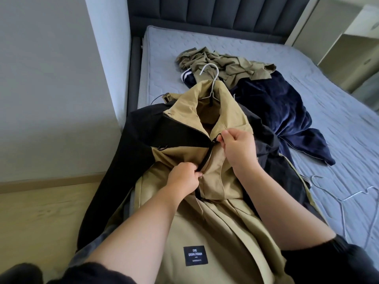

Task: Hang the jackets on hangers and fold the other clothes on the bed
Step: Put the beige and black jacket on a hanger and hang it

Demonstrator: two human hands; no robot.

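Head view, jacket (225, 212) on grey mattress (328, 89), dark headboard (225, 11), wood floor (41, 212)

Occlusions / cut-offs
Upper centre: hanger (211, 78) shows its hook only, shoulders buried inside tan jacket (215, 212). Jacket hem runs off the bottom edge. Bottom line of label (195, 255) too small to read. Fingertips of left hand (182, 177) hidden in a fabric fold; bed (338, 99) cut at the right edge.

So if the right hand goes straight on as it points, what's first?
Right hand, pinching the zipper pull, likely meets the jacket collar first; hanger lies beyond. Depth unclear.
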